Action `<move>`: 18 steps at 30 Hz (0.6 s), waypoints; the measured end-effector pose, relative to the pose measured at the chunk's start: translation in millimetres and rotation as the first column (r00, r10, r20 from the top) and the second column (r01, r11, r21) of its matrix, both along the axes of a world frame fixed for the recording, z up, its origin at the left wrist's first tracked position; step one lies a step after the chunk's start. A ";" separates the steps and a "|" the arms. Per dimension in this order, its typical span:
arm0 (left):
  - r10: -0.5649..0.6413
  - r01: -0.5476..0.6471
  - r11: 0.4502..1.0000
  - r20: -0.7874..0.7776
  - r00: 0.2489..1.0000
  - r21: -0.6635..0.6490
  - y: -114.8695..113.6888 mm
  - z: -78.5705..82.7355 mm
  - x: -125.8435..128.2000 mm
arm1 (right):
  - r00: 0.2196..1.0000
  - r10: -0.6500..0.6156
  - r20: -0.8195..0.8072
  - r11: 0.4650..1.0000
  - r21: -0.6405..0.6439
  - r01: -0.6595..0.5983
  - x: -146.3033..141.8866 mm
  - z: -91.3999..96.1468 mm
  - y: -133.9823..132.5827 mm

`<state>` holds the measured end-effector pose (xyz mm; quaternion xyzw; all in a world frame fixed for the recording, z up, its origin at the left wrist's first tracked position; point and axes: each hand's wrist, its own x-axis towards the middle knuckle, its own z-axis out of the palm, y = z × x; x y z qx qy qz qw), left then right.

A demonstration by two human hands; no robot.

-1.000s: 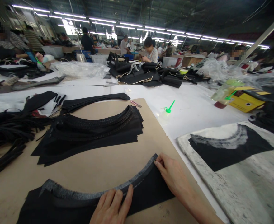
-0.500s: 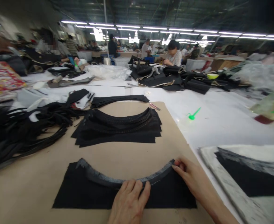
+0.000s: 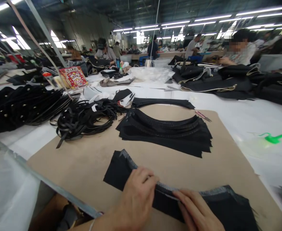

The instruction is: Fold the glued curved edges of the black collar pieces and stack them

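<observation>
A black fabric piece (image 3: 167, 202) with a curved, greyish folded edge lies on the brown board (image 3: 88, 170), turned at a slant. My left hand (image 3: 139, 191) is closed on the curved edge left of its middle, fingers curled over the fold. Just to the right, my right hand (image 3: 198, 208) grips the same edge between thumb and fingers; its lower part runs out of view. Beyond them rests a stack of similar black curved pieces (image 3: 165, 134), with a thinner black stack (image 3: 162, 102) behind it.
Coiled black strips (image 3: 83, 122) lie at the left of the board. Small pink-handled snips (image 3: 203, 116) sit near its far right corner, and a green-tipped bottle (image 3: 275, 138) stands farther right. Black piles (image 3: 218, 80) cover the far table, where a person (image 3: 242, 48) works.
The view has swung left. My left hand has shifted left along the curved edge, and my right hand has come from the piece's right tip to its middle. The piece is now slanted.
</observation>
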<state>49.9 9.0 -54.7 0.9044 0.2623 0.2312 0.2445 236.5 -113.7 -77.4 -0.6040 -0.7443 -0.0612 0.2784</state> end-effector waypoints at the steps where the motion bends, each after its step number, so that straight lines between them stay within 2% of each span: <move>1: 0.049 -0.048 0.999 -0.024 0.999 0.009 10.5 5.8 -8.2 | 1.000 -0.005 0.012 1.000 -0.010 0.005 -4.3 -1.7 2.5; 3: 0.067 -0.065 0.998 -0.089 0.994 0.022 30.5 13.3 -20.5 | 0.999 -0.009 0.044 1.000 -0.009 0.009 -11.6 -7.9 6.4; 7: -0.014 0.010 1.000 -0.224 0.975 -0.016 54.2 16.1 -28.7 | 0.991 -0.020 0.132 1.000 0.001 0.020 -20.8 -21.0 9.6; 11: -0.055 0.036 0.997 -0.282 0.958 -0.070 60.0 16.7 -25.6 | 0.989 -0.026 0.146 0.998 -0.049 0.034 -23.6 -23.1 8.6; 18: -0.101 0.049 0.987 -0.362 0.926 -0.152 66.5 21.9 -20.0 | 0.994 -0.021 0.107 0.997 -0.065 0.028 -22.2 -23.1 11.0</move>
